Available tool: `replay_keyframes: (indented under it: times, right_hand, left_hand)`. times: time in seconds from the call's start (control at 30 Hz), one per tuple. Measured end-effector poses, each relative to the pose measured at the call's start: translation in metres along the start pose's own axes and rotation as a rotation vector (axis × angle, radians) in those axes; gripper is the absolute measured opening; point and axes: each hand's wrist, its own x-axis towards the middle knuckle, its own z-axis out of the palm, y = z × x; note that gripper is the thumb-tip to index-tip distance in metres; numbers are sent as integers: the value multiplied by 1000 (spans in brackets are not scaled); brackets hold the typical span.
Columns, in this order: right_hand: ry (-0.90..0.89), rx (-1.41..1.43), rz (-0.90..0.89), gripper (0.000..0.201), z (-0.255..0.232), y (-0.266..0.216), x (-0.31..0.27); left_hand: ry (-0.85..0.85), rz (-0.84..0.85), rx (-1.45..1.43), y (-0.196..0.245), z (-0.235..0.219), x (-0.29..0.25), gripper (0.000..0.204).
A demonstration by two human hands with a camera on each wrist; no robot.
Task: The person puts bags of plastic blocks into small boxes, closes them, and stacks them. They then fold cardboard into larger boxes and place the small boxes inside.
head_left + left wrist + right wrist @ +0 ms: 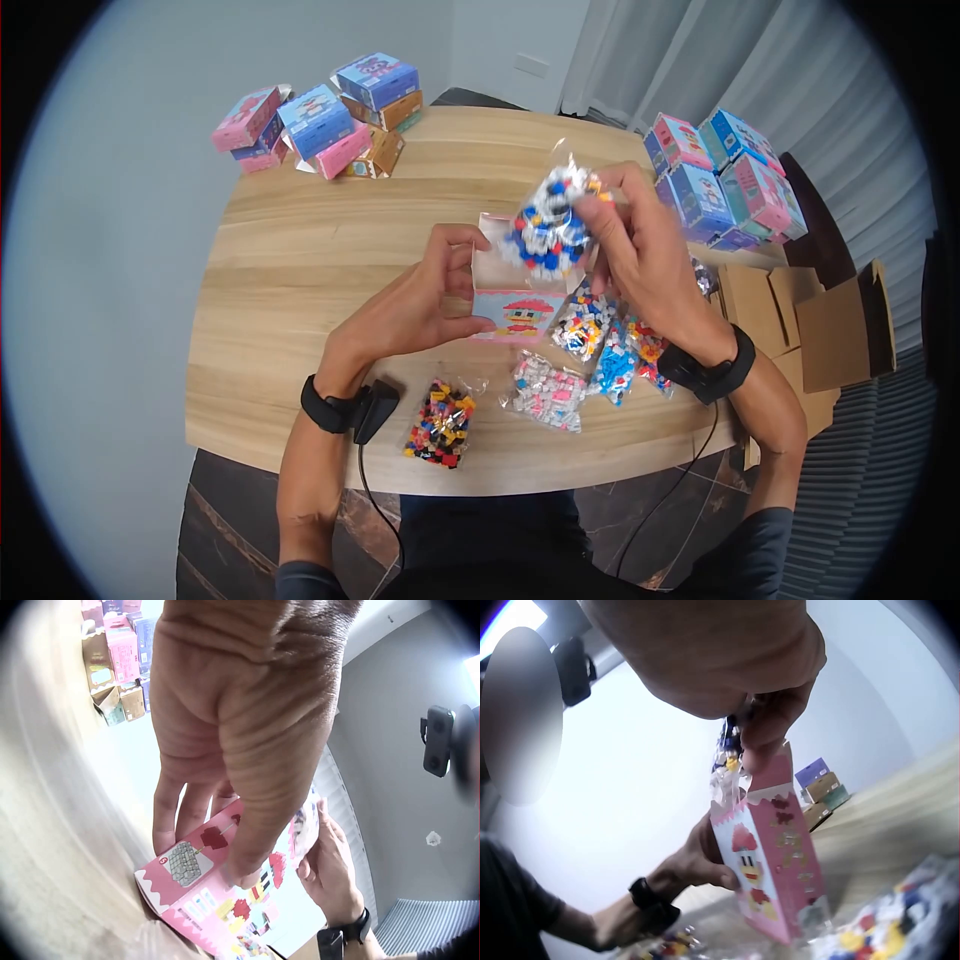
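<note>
My left hand [425, 295] grips a small pink and light-blue cardboard box [516, 312] by its side, thumb on the front face. The box stands on the table with its top open, a cartoon figure printed on its front. My right hand [645, 235] pinches a clear plastic bag of blue, white and red building blocks [550, 225] above the box opening. From the right wrist view, the bag [726, 754] hangs close over the raised flap [774, 769]. In the left wrist view, block pictures cover the side of the box [225, 877].
Bags of white-and-pink blocks [549, 391], light-blue blocks [614, 365] and mixed blocks [582, 325] lie right of the box. A red, yellow and black bag [441, 424] lies in front. Box stacks stand at back left [318, 120] and right [700, 200]. An open carton [845, 335] is at right.
</note>
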Motion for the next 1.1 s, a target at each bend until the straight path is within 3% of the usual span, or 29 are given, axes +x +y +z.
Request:
replay_keyframes:
  times: [0.03,0.13,0.17,0.23,0.27,0.3,0.4,0.43,0.5,0.6,0.7,0.83,0.97,1.03,1.07,1.1]
  right_hand:
    - [1,1,1,26,1,3,0]
    - [94,-313,-411,27,7,23,2]
    - [92,-312,-415,27,4,25,2]
    - [-75,-304,-380,27,-5,22,2]
    - [-133,-313,-253,25,-12,9,1]
    - [-135,-312,-253,25,-16,9,3]
    - [-50,-473,-530,24,-25,11,7]
    - [-51,-472,-530,24,-27,5,7]
    - [-255,-601,-533,27,-29,-8,6]
    - [-248,-737,-663,30,-11,0,5]
    - [-113,-625,-570,33,-3,1,-6]
    - [-234,-665,-537,36,-10,16,-6]
    - [-218,-560,-502,33,-5,31,2]
    - [-64,-98,-424,33,2,45,7]
    - [-63,-98,-424,33,5,50,7]
    - [-80,61,-213,36,8,56,6]
  left_hand:
    - [-2,-1,0,2,1,-1,79]
    - [-8,-113,60,7,2,-1,81]
    - [7,-95,24,5,1,1,84]
    - [26,-80,-14,4,0,2,87]
    - [9,-79,14,6,0,2,86]
    - [-10,-78,43,8,0,2,85]
    - [-25,-147,80,15,-1,1,81]
    - [-25,-148,80,10,1,2,81]
    - [29,46,-59,-3,7,4,80]
    - [22,-4,17,11,8,6,84]
    - [109,11,-59,2,8,8,84]
    - [187,-63,-151,1,6,9,86]
    - [173,28,-121,1,5,8,68]
    - [132,47,-41,7,4,9,58]
    - [141,46,-22,9,5,9,51]
    - [149,43,-2,10,7,9,45]
